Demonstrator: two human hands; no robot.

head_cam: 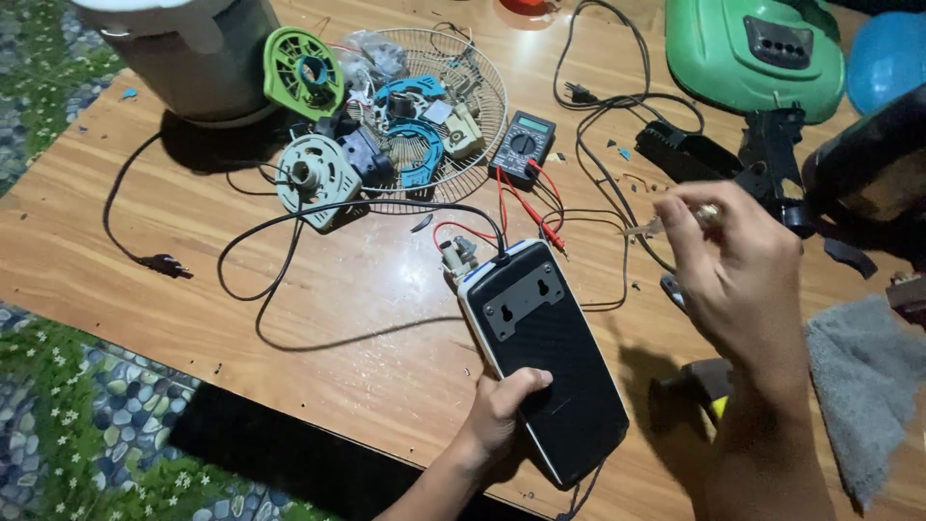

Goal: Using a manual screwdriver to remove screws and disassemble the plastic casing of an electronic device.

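Raised closest to the lens, the right hand [738,280] is pinched shut on a small pale part [709,214] — too blurred to be told. Lower down, a black flat casing [545,362] lies back-up on the wooden worktop [318,318], its near left edge gripped by the left hand [502,410]. Beyond it a multimeter [523,145] is seen beside a wire fan guard [482,87].

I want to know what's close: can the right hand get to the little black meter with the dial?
Probably yes. The right hand is raised above the table, and only loose red leads lie between it and the meter.
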